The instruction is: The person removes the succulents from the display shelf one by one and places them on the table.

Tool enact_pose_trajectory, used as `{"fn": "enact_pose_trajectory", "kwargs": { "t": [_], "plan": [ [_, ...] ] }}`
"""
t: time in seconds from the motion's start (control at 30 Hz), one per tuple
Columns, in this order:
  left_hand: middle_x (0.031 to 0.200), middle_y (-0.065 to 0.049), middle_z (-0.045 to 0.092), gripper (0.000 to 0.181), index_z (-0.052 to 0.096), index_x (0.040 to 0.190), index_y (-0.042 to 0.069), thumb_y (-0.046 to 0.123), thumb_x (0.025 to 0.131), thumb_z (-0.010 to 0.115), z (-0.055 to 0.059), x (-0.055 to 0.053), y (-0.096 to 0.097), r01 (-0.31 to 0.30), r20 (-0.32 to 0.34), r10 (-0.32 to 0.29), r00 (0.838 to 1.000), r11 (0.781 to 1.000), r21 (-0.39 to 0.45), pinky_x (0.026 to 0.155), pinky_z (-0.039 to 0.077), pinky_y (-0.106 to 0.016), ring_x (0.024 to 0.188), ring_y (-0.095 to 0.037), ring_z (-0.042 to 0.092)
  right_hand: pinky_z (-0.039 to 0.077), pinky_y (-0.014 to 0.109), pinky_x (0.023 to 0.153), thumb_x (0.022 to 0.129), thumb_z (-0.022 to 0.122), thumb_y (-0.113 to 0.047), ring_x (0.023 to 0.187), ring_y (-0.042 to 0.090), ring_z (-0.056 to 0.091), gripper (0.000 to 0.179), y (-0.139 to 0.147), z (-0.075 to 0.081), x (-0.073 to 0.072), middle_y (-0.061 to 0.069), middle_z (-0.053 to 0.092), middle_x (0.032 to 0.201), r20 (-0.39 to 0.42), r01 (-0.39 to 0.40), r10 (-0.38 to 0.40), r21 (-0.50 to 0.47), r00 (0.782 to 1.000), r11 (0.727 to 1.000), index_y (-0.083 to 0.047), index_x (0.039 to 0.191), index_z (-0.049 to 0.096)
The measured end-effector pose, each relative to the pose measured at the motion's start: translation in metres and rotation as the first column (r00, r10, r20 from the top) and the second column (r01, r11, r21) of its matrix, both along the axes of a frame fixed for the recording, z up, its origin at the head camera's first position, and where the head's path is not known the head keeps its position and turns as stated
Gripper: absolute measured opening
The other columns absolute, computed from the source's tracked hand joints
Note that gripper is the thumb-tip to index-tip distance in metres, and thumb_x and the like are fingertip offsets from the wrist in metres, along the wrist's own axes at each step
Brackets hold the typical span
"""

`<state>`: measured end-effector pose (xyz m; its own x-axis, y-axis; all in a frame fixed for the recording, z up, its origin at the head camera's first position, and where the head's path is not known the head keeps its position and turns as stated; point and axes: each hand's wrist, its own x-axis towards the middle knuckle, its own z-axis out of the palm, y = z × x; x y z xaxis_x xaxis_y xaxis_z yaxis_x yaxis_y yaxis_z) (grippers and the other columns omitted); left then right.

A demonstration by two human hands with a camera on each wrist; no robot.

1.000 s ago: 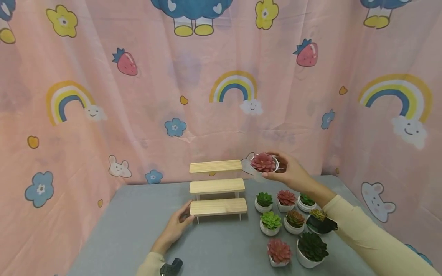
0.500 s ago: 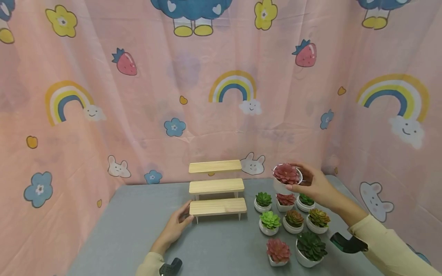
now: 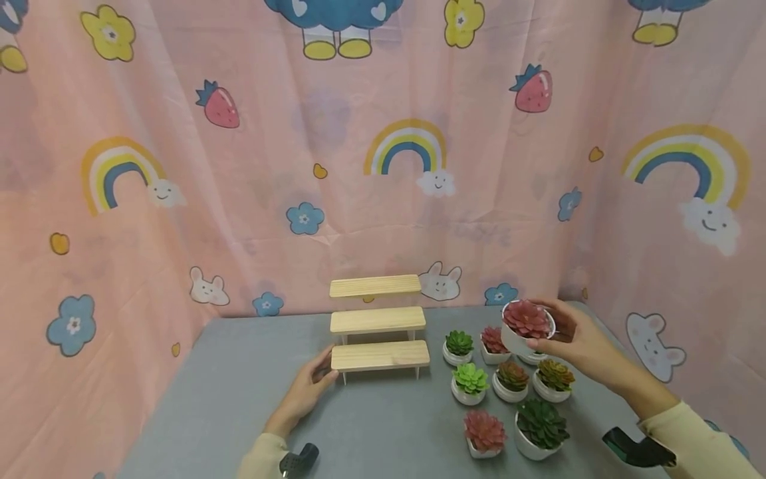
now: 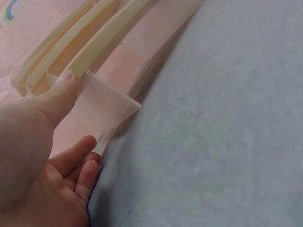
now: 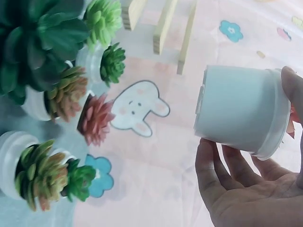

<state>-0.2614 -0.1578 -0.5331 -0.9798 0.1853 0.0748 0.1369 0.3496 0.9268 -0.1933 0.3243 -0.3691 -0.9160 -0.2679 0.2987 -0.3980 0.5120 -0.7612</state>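
My right hand (image 3: 583, 342) holds up a red succulent (image 3: 526, 319) in a round white pot, thumb and fingers on either side. In the right wrist view the smooth white pot (image 5: 241, 109) lies across the fingers, with little of the plant showing. At the left end of a three-step wooden shelf (image 3: 380, 356) is my left hand (image 3: 304, 387). The left wrist view shows its thumb (image 4: 66, 87) against the lowest board, while the other fingers (image 4: 78, 158) rest loosely beside the clear side panel (image 4: 104, 101).
Several potted succulents stand right of the shelf, among them a light green one (image 3: 470, 379), a dark green one (image 3: 541, 426) and a square-potted red one (image 3: 485, 432). A grey cloth (image 3: 239, 372) covers the table. Behind it hangs a pink printed curtain (image 3: 251, 166).
My right hand has carried the red potted succulent right and downward, away from the top step to over the back of the plant group. The left hand has stayed at the shelf.
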Motion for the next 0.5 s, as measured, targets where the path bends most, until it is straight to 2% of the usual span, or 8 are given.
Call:
{"fn": "enact_pose_trajectory", "kwargs": {
  "t": [0.13,0.27,0.5],
  "plan": [
    [0.153,-0.015,0.051,0.067,0.037,0.157,0.012,0.032,0.099,0.065,0.001,-0.001,0.001,-0.001,0.002,0.001,1.000,1.000,0.004,0.116,0.032,-0.064,0.144,-0.039,0.044,0.057,0.022,0.076,0.096,0.067,-0.009,0.104,-0.011,0.061,0.062,0.010,-0.007,0.005,-0.030,0.049,0.125,-0.005,0.028,-0.028,0.008,1.000,1.000,0.000,0.151,0.038],
    [0.153,-0.015,0.051,0.068,0.038,0.157,0.013,0.035,0.098,0.065,0.001,-0.004,0.000,-0.007,-0.005,0.007,1.000,1.000,0.002,0.116,0.032,-0.064,0.144,-0.039,0.044,0.056,0.023,0.073,0.096,0.067,-0.005,0.102,-0.008,0.062,0.060,0.019,-0.014,0.007,-0.030,0.050,0.128,-0.031,0.034,-0.034,-0.008,0.999,0.999,-0.001,0.149,0.040],
    [0.153,-0.015,0.051,0.066,0.039,0.156,0.015,0.033,0.099,0.065,-0.001,-0.001,-0.001,-0.005,0.006,0.005,1.000,1.000,-0.002,0.116,0.032,-0.065,0.144,-0.040,0.044,0.056,0.025,0.072,0.097,0.066,-0.007,0.102,-0.009,0.062,0.062,0.032,-0.023,0.014,-0.034,0.050,0.125,0.012,0.063,-0.063,-0.007,0.998,0.998,-0.002,0.151,0.036]
  ]
}}
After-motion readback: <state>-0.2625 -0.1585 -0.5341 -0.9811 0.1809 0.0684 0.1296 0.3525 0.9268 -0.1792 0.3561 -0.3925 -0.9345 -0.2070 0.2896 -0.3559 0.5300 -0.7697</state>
